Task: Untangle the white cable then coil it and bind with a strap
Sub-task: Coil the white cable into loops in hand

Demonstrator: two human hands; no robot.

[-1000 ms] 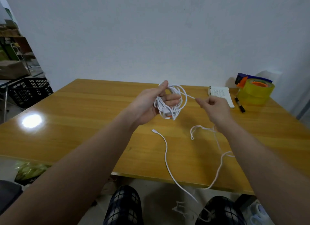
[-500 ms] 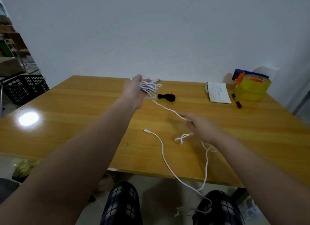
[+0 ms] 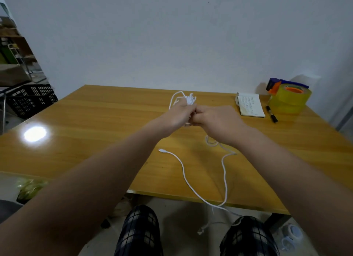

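Two hands: left hand (image 3: pixel 179 114) closed round bunched loops of thin white cable (image 3: pixel 188 99); right hand (image 3: pixel 215 118) fisted against it, apparently pinching the running strand.
Done: partial coil, poking out above grip.
Left: long slack below grip across glossy wooden table (image 3: pixel 95 122) and over its edge; plug end (image 3: pixel 162 150) loose; binding.
Hidden: fingertips; strap not in sight.

Illegible writing on the notebook (image 3: pixel 250 105)

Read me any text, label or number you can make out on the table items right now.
Notebook: rows of writing on its upper face, too blurred to read.
Yellow tape: no readable label.
Black marker: too small to tell.
Nothing legible anywhere else.
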